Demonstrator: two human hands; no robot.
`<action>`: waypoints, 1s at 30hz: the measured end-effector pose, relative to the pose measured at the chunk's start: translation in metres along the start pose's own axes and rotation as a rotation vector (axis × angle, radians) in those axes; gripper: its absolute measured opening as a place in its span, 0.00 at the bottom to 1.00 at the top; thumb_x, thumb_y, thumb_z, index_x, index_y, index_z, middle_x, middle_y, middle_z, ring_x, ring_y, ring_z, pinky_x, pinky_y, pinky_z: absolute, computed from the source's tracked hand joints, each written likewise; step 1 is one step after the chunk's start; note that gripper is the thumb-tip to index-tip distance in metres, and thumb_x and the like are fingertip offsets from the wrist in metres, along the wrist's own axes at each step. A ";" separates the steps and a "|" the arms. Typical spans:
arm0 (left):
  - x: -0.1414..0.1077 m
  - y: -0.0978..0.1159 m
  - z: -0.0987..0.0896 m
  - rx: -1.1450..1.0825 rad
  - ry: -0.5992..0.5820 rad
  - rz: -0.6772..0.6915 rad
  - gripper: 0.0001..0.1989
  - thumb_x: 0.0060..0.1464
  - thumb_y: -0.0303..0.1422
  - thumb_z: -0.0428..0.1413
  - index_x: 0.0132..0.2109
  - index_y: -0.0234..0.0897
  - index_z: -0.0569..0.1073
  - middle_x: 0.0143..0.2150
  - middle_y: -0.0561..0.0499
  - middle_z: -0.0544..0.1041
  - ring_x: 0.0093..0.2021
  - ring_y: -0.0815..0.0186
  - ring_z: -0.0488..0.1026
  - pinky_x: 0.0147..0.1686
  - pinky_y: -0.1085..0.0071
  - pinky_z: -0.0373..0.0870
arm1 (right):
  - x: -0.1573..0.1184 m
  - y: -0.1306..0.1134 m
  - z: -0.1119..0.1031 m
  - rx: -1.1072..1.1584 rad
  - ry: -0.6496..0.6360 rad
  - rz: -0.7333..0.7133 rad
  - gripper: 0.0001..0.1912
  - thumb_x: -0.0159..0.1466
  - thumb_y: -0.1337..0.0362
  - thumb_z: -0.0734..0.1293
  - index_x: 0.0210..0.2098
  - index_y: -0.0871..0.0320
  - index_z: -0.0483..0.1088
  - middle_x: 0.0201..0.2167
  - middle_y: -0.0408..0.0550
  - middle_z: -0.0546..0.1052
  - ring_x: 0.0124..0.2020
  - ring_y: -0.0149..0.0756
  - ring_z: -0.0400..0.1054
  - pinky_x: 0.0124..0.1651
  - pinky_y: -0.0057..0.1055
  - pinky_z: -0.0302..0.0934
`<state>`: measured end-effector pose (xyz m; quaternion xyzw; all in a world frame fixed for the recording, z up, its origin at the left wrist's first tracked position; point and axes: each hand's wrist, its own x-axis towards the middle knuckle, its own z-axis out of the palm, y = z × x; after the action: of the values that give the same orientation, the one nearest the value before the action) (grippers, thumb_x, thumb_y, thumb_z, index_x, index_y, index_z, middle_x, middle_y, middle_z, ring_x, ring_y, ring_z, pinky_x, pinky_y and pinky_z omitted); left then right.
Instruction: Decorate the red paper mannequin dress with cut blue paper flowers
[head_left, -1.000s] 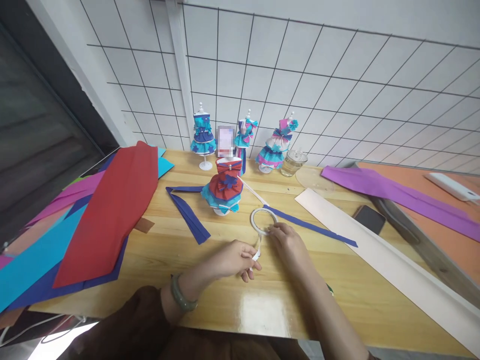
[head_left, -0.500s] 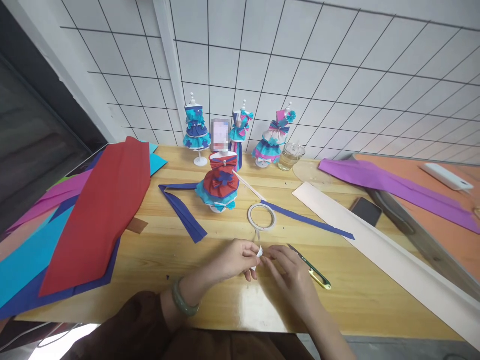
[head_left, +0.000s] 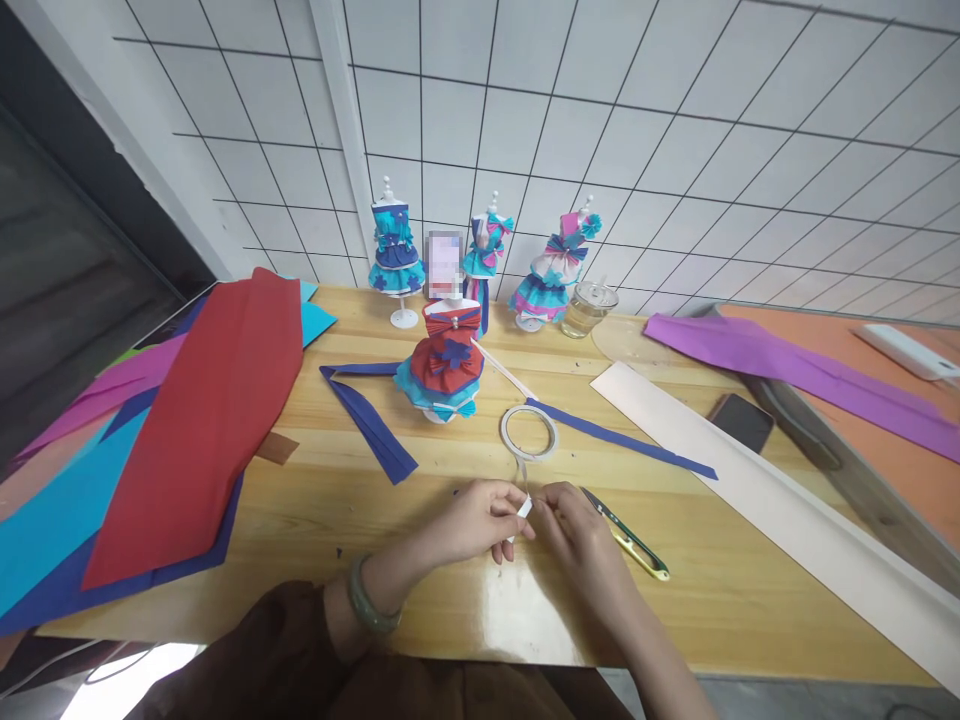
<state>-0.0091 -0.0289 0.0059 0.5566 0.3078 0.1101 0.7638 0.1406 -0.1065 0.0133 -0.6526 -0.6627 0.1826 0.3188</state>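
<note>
My left hand (head_left: 480, 522) is closed, pinching a small white strip (head_left: 524, 508) between thumb and fingers. Right beside it, my right hand (head_left: 581, 530) has its fingertips pressed together at the strip's edge; whatever they grip is too small to make out. Just beyond the hands lies a roll of tape (head_left: 505, 432), its loose tail running toward my left fingers. Thread snips (head_left: 626, 530) with green and yellow handles rest by my right hand. Farther back stands a small dress form in a red and turquoise paper dress (head_left: 448, 365).
Three more dressed forms, including a blue one (head_left: 396, 250), line the tiled wall beside a glass cup (head_left: 589, 312). Red paper (head_left: 217, 400) tops coloured sheets at left. Dark blue strips (head_left: 622, 437), a long pale sheet (head_left: 750, 490) and a phone (head_left: 742, 422) lie right and centre.
The view has shifted slightly. My right fingers are drawn together more tightly beside the white strip, which is tilted differently in my left hand.
</note>
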 end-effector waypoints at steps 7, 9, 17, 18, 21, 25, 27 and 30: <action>-0.002 0.002 -0.001 0.064 0.000 -0.010 0.16 0.50 0.35 0.51 0.45 0.30 0.67 0.34 0.44 0.75 0.20 0.73 0.68 0.19 0.76 0.63 | 0.001 0.002 -0.001 0.120 -0.005 0.180 0.12 0.65 0.61 0.55 0.30 0.58 0.65 0.28 0.46 0.71 0.30 0.35 0.65 0.32 0.29 0.59; -0.001 0.003 -0.001 0.164 0.079 0.047 0.14 0.51 0.35 0.51 0.43 0.32 0.70 0.36 0.45 0.75 0.26 0.70 0.71 0.23 0.75 0.66 | 0.000 0.001 -0.002 0.121 -0.005 0.153 0.11 0.65 0.61 0.55 0.31 0.58 0.65 0.29 0.47 0.71 0.32 0.35 0.66 0.34 0.30 0.59; 0.006 0.003 0.002 0.276 0.276 0.277 0.12 0.45 0.29 0.56 0.40 0.35 0.70 0.34 0.49 0.72 0.37 0.67 0.70 0.39 0.71 0.66 | 0.000 -0.005 -0.002 0.063 -0.013 0.008 0.09 0.65 0.64 0.55 0.31 0.57 0.64 0.30 0.49 0.71 0.32 0.36 0.66 0.34 0.31 0.61; 0.007 0.004 0.002 0.275 0.269 0.265 0.11 0.45 0.28 0.55 0.40 0.35 0.70 0.32 0.50 0.72 0.35 0.68 0.69 0.38 0.72 0.66 | -0.001 -0.006 -0.002 0.056 -0.024 -0.003 0.09 0.65 0.64 0.55 0.31 0.57 0.64 0.30 0.49 0.71 0.31 0.36 0.66 0.34 0.31 0.61; 0.008 0.004 0.001 0.257 0.219 0.208 0.12 0.45 0.26 0.53 0.40 0.34 0.70 0.28 0.53 0.71 0.29 0.70 0.68 0.32 0.74 0.64 | -0.001 -0.006 -0.002 0.042 -0.036 -0.025 0.09 0.66 0.65 0.55 0.32 0.57 0.64 0.31 0.50 0.71 0.32 0.36 0.67 0.34 0.32 0.62; 0.010 0.000 -0.002 0.211 0.153 0.148 0.14 0.45 0.28 0.55 0.42 0.32 0.71 0.27 0.52 0.73 0.27 0.71 0.67 0.28 0.75 0.61 | -0.002 -0.004 -0.002 0.038 -0.039 0.014 0.08 0.65 0.65 0.55 0.33 0.57 0.64 0.32 0.49 0.71 0.33 0.36 0.67 0.35 0.32 0.62; 0.011 -0.002 -0.003 0.191 0.133 0.127 0.15 0.44 0.29 0.56 0.42 0.32 0.71 0.26 0.52 0.72 0.25 0.71 0.66 0.27 0.75 0.61 | -0.002 -0.004 -0.003 0.032 -0.040 0.026 0.08 0.65 0.65 0.56 0.33 0.57 0.64 0.32 0.49 0.71 0.34 0.36 0.67 0.36 0.32 0.61; 0.012 -0.002 -0.004 0.149 0.101 0.109 0.15 0.43 0.28 0.56 0.42 0.30 0.71 0.25 0.52 0.71 0.24 0.72 0.65 0.25 0.75 0.60 | -0.002 -0.005 -0.003 0.013 -0.023 0.003 0.08 0.65 0.66 0.56 0.33 0.58 0.65 0.33 0.50 0.71 0.35 0.36 0.66 0.36 0.33 0.61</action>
<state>-0.0024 -0.0205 -0.0012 0.6216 0.3226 0.1559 0.6966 0.1389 -0.1093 0.0181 -0.6494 -0.6641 0.1948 0.3151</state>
